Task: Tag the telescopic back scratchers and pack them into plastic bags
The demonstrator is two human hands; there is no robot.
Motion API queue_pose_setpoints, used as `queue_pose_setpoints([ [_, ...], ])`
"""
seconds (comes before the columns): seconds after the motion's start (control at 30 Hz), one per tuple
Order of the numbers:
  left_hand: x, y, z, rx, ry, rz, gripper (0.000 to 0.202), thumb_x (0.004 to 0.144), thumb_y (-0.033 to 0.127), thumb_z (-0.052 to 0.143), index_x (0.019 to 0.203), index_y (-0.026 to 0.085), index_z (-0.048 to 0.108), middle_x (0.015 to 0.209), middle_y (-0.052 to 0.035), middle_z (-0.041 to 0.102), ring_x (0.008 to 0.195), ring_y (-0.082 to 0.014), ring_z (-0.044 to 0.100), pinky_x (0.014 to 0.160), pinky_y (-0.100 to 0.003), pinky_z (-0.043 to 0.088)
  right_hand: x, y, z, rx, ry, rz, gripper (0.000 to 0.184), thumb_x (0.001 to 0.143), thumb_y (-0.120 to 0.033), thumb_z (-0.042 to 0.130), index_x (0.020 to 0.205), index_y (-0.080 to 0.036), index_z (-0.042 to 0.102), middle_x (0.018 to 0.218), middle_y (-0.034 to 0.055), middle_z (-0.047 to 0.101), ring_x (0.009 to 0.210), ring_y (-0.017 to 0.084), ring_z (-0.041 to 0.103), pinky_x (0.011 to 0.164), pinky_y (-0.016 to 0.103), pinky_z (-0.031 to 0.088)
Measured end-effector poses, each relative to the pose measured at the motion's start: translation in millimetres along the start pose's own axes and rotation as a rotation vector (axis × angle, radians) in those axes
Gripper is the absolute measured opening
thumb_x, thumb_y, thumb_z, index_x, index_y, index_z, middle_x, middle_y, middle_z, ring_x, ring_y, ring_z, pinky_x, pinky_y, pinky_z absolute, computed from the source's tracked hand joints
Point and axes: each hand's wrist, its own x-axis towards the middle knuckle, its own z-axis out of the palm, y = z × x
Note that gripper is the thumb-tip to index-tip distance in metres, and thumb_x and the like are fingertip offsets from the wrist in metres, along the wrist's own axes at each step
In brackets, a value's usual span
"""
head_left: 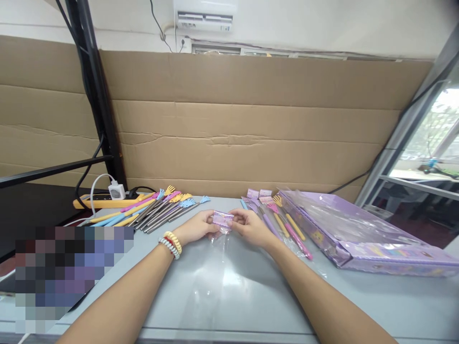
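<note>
No wording I can read. Purple card [223,219] I hold: faint print, too small, blurred. Small cards [266,193] beyond, to right: print likewise unreadable. Purple box [394,266]: coloured printing along side, letters not made out. Air conditioner [206,6] up high: small marks, illegible.

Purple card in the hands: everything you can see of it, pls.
The purple card is small and roughly rectangular, glossy, with paler printed patches too small to read. It sits about level above the grey table, the left hand's fingers at its left end and the right hand's at its right. Clear, thin plastic film trails from below it toward the wearer; how the two join can't be made out.
</note>
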Motion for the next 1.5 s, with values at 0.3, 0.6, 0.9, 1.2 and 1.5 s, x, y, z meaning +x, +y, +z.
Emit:
queue_pose_setpoints([
  [0.3,0.4,-3.4,-1.4,0.055,0.182,0.099,0.045,0.069,0.027,0.063,0.111,0.015,0.050,0.059,0.0058,0.048,0.047,-0.0075,0.047,0.047,-0.021,0.035,-2.0,-0.2,-0.8,-0.101,-0.020,0.039,0.030,0.071,-0.030,0.060,0.096,-0.014,0.056,0.056,-0.0058,0.043,0.049,0.007,0.037,0.046,0.021,0.029],
  [0.6,-2.1,0.6,1.0,0.172,0.172,0.061,0.025,0.074,0.028,0.057,0.093,0.013,0.059,0.057,0.0040,0.050,0.048,-0.0076,0.042,0.048,-0.022,0.032,-3.7,-5.5,0.7,-0.337,0.052,-0.048,0.021,0.074,-0.027,0.055,0.091,-0.015,0.060,0.068,-0.0009,0.055,0.054,0.009,0.042,0.051,0.022,0.032],
  [0.9,-1.8,-3.0,1.0,0.020,0.184,0.167,0.027,0.068,0.028,0.064,0.081,0.019,0.042,0.055,0.0088,0.044,0.044,-0.0053,0.040,0.043,-0.019,0.030,1.2,-1.9,-0.1,-0.291,0.163,-0.035,0.022,0.080,-0.032,0.047,0.076,-0.015,0.059,0.054,-0.0015,0.053,0.050,0.010,0.044,0.050,0.023,0.032],
  [1.2,-3.3,1.8,4.2,0.148,0.170,0.129,0.033,0.071,0.023,0.059,0.102,0.014,0.056,0.061,0.0050,0.045,0.051,-0.0071,0.043,0.050,-0.022,0.037,0.3,1.2,-1.8,-0.176,0.229,-0.047,0.028,0.079,-0.042,0.051,0.094,-0.019,0.048,0.054,-0.0058,0.046,0.045,0.009,0.039,0.044,0.022,0.028],
  [1.5,-3.1,-0.8,3.3,0.228,0.205,0.112,0.035,0.072,0.020,0.055,0.107,0.013,0.054,0.064,0.0040,0.047,0.052,-0.0077,0.046,0.051,-0.022,0.038,-2.1,-5.4,-1.0,-0.452,0.152,-0.181,0.007,0.071,-0.019,0.057,0.078,-0.017,0.059,0.081,0.0025,0.054,0.060,0.010,0.047,0.058,0.024,0.038],
])
